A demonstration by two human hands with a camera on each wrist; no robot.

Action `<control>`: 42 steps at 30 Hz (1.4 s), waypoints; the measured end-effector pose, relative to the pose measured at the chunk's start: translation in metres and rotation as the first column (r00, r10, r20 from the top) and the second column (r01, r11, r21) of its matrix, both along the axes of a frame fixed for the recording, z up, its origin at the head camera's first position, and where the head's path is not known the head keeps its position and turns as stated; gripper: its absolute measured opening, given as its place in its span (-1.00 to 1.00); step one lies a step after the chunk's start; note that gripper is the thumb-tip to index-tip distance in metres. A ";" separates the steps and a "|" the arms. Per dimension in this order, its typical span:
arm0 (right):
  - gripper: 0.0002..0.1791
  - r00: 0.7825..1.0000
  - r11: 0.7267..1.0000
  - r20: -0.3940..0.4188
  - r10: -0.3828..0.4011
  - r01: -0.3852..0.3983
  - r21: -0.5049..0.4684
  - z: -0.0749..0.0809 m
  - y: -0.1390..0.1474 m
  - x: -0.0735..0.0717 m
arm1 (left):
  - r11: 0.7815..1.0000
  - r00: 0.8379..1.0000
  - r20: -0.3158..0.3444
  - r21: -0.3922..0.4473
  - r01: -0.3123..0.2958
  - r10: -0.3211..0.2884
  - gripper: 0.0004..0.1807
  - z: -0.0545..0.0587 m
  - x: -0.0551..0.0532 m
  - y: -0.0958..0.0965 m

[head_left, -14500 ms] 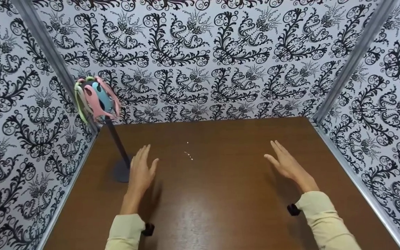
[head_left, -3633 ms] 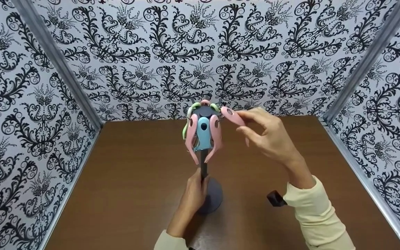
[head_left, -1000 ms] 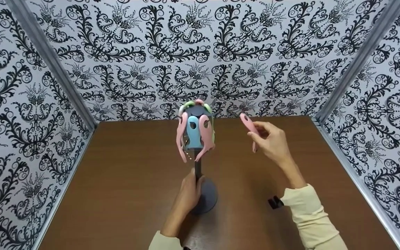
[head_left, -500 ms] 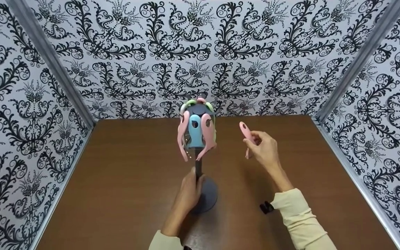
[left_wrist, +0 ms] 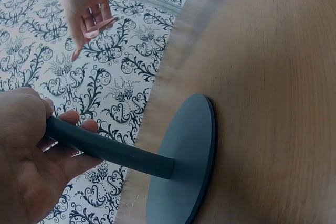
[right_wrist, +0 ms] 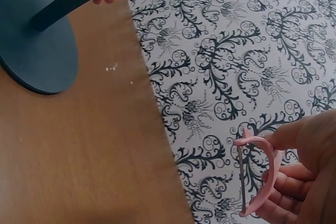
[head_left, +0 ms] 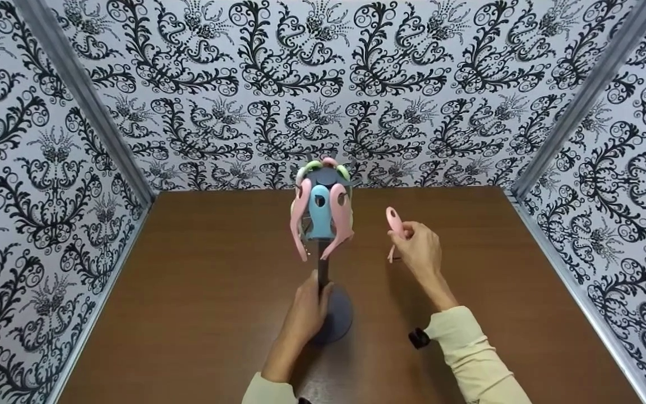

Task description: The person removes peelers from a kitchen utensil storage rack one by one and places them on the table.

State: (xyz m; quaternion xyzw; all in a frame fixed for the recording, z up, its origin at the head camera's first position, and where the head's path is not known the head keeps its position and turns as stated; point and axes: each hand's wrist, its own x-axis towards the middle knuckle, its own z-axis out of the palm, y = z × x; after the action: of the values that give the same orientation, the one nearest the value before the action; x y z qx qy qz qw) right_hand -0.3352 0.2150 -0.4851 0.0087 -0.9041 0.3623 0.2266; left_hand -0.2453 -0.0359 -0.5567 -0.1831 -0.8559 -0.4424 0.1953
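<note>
My left hand point(head_left: 304, 311) grips the post point(head_left: 323, 266) of a dark grey stand, just above its round base point(head_left: 341, 317). From the stand's top hang several peelers with holed handles: a blue peeler point(head_left: 319, 216) in front, a pink peeler point(head_left: 299, 219) and another pink one point(head_left: 342, 219) beside it, green ones behind, partly hidden. To the right, my right hand point(head_left: 423, 251) pinches a pink peeler point(head_left: 394, 220) by its handle, apart from the stand and above the table. Its thin metal blade point(right_wrist: 241, 177) shows in the right wrist view.
The brown wooden table point(head_left: 199, 280) is bounded by patterned walls point(head_left: 300, 84) at the back and both sides, with metal frame posts in the corners. Small white specks point(right_wrist: 111, 68) lie on the tabletop near the stand base.
The stand has gone from far left to the middle, gripped by my left hand. My right hand has carried a pink peeler away from beside the stand's top, lately lowering it leftward.
</note>
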 end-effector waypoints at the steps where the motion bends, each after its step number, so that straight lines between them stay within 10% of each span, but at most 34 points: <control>1: -0.63 1.000 1.000 0.013 -0.006 0.006 0.002 -0.001 -0.001 0.000 | 1.000 1.000 0.007 0.004 0.003 -0.003 -0.89 0.000 0.000 0.000; 42: -0.72 0.972 0.993 0.224 -0.070 0.045 0.112 -0.055 -0.041 -0.003 | 0.999 0.996 0.087 0.047 0.015 -0.019 -0.90 0.001 0.003 -0.002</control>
State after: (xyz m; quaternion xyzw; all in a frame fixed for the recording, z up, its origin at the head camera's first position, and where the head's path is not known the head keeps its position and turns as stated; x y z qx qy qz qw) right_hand -0.3386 0.1741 -0.5403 -0.0469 -0.9419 0.3056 0.1314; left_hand -0.2423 -0.0375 -0.5553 -0.1661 -0.8516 -0.4714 0.1581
